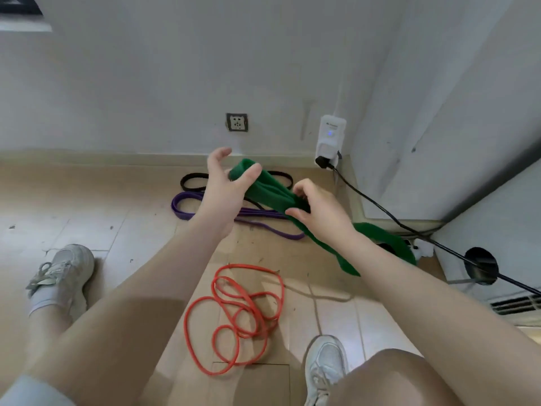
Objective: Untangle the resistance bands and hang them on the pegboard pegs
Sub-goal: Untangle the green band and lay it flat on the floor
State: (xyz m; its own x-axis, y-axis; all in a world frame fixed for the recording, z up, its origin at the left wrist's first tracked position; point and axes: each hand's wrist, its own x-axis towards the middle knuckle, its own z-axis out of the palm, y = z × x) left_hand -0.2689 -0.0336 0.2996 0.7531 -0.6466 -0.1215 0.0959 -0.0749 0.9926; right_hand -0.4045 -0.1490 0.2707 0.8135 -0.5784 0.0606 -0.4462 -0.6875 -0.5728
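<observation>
1. Pale floor tiles (44,230) meet a grey wall (175,68) at a low skirting; a wall socket (237,122) sits at 12 o'clock and a white plug-in device (330,142) with a blue light stands at 1 o'clock.
2. Flat cardboard (254,385) covers the floor at the middle, between a person's two white shoes: one (63,276) at 9 o'clock, the other (323,367) at 5 o'clock.
3. A wide green band (269,191) is held above the floor just above centre, stretched between both hands.
4. The left hand (225,189) has its thumb pressed on the band's upper end, fingers spread and lightly curved above it.
5. The right hand (319,209) pinches the band farther down, fingers curled over it; the rest of the band trails to 3 o'clock and loops toward the corner.
6. A purple band (187,208) lies on the floor behind the hands, and a black band (193,181) lies beyond it, near the skirting.
7. A thin orange band (234,315) lies in tangled loops on the cardboard at 6 o'clock.
8. A black cable (380,209) runs from the device toward 4 o'clock, passing over a round black object (481,266).
</observation>
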